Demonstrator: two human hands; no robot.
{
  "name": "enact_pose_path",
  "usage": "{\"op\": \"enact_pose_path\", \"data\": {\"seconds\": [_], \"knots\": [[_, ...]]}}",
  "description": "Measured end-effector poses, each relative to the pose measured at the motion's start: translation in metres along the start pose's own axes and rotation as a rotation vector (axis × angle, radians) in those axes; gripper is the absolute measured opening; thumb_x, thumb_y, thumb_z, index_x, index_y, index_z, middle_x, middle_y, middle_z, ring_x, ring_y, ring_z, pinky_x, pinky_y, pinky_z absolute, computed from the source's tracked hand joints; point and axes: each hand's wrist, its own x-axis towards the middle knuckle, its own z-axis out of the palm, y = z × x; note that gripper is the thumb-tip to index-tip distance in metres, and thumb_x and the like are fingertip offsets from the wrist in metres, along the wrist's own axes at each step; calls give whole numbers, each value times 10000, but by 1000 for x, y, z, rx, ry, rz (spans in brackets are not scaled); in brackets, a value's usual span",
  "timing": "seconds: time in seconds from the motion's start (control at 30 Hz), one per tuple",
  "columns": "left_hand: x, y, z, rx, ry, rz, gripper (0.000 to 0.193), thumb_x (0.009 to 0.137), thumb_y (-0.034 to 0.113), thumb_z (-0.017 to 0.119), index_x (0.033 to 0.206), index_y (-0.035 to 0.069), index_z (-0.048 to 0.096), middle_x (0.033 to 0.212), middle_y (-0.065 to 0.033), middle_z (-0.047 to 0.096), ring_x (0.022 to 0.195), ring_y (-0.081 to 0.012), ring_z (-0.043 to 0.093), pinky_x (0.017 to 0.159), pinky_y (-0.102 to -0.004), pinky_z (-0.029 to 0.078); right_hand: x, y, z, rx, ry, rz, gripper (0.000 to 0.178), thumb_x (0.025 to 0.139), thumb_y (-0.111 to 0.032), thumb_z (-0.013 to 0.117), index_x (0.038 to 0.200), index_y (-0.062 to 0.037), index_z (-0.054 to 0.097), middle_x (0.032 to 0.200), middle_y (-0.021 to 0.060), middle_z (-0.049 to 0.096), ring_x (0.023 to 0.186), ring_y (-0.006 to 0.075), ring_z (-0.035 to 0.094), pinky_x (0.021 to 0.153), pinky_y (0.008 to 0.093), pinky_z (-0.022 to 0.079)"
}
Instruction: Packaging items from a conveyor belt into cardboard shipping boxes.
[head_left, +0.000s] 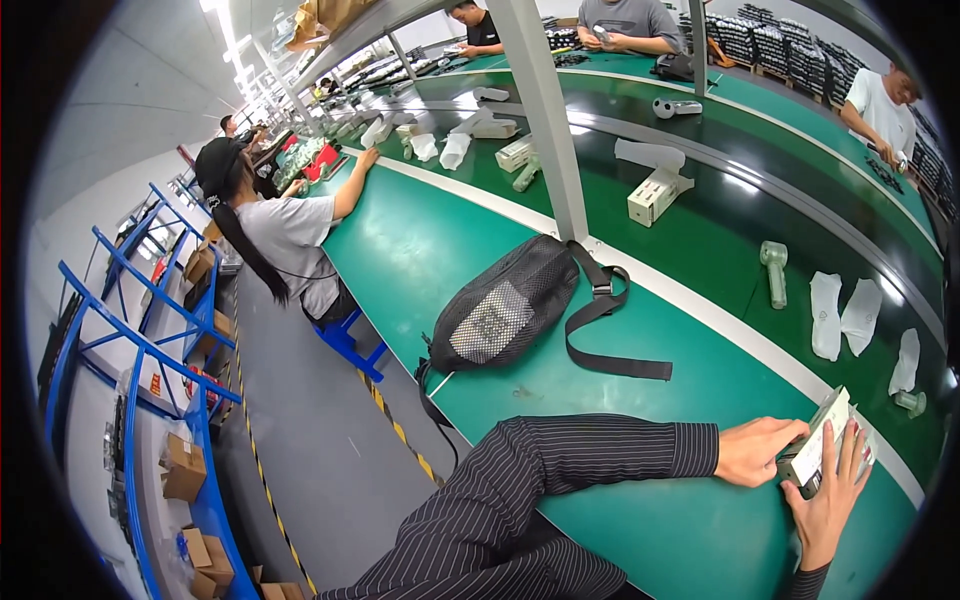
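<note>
At the far right of the green table, a small white box [832,425] with printed sides lies tilted between my two hands. My left hand [757,450] reaches in from the left, its fingers curled and closed against the near left end of the box. With thumb on one edge and fingers laid across the printed side, my right hand [832,488] grips it from the near side. Just past the box, on the belt, are a pale green handheld device [910,402] and a white sleeve [905,362]. What my left fingertips pinch is partly hidden.
A black mesh waist bag [505,310] with a loose strap lies on the table [400,240]. Beyond a white ledge, the dark green belt carries another device [773,272], white sleeves [826,315] and a box [655,197]. A metal post [545,120] rises there. Co-workers sit around.
</note>
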Motion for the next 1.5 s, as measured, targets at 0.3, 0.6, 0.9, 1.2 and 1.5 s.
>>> {"op": "enact_pose_path", "data": {"seconds": [0.3, 0.6, 0.9, 1.2, 1.5], "knots": [[-5, -9, 8, 81, 294, 51, 484, 847, -20, 561, 1319, -28, 455, 1248, -237, 521, 989, -430, 605, 844, -463, 515, -1, 1, 1, 43, -12, 1, 1081, 660, -340, 855, 1612, -202, 362, 1694, 108, 275, 1553, 391, 232, 1218, 653, 168], [-6, -13, 5, 105, 314, 47, 461, 860, -4, 571, 1306, -18, 452, 1255, -209, 483, 1042, -400, 577, 885, -460, 504, 3, -22, -24, 30, -199, 162, 1078, 663, -318, 850, 1617, -284, 350, 1723, 34, 218, 1581, 371, 162, 1143, 780, 167], [-18, -15, -14, 134, 277, 31, 455, 861, 10, 588, 1294, -25, 454, 1242, -210, 463, 1093, -399, 548, 937, -457, 486, 10, -48, -35, 41, -260, 281, 1036, 720, -335, 821, 1627, -298, 322, 1729, 20, 200, 1581, 367, 166, 1133, 779, 187], [-39, -19, -40, 176, 282, 62, 429, 857, 9, 597, 1264, -46, 472, 1242, -206, 460, 1121, -399, 543, 956, -449, 487, 12, -75, -29, 33, -215, 255, 962, 787, -353, 772, 1631, -295, 312, 1729, 11, 201, 1574, 370, 186, 1124, 755, 229], [-62, -12, -68, 175, 270, 115, 398, 850, 3, 600, 1235, -35, 503, 1221, -215, 493, 1123, -414, 551, 965, -453, 494, 9, -94, -22, 79, -12, 93, 1005, 718, -228, 842, 1605, -287, 373, 1718, 65, 219, 1524, 431, 267, 1153, 579, 362]]}}
